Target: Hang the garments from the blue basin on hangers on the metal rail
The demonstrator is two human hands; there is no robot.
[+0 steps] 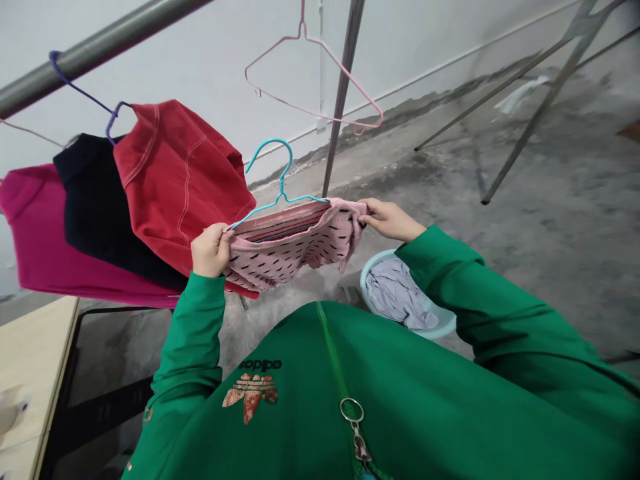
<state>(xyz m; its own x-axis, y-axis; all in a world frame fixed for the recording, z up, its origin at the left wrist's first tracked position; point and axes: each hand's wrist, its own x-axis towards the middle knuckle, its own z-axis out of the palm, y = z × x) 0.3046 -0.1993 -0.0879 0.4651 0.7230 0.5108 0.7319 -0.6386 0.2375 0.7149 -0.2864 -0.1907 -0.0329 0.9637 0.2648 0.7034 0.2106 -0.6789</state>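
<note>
Between my two hands stretches a pink knitted sweater (290, 261) with short black dashes. A light-blue hanger (283, 180) sits inside its neck opening, its hook pointing up and free of any bar. My left hand (211, 250) is closed on the left side of the neckline, by the hanger's end. With thumb and fingers, my right hand (386, 219) pinches the right shoulder of the sweater. The hanger's lower part is mostly hidden inside the knit.
Left of the sweater, a red garment (175, 167), a black one (95, 193) and a magenta one (40, 233) hang below a metal bar (110, 43). An unused pink hanger (345, 70) hangs above. On the floor, a light-blue basin (445, 327) holds grey cloth (397, 293). Metal legs (525, 127) stand at right.
</note>
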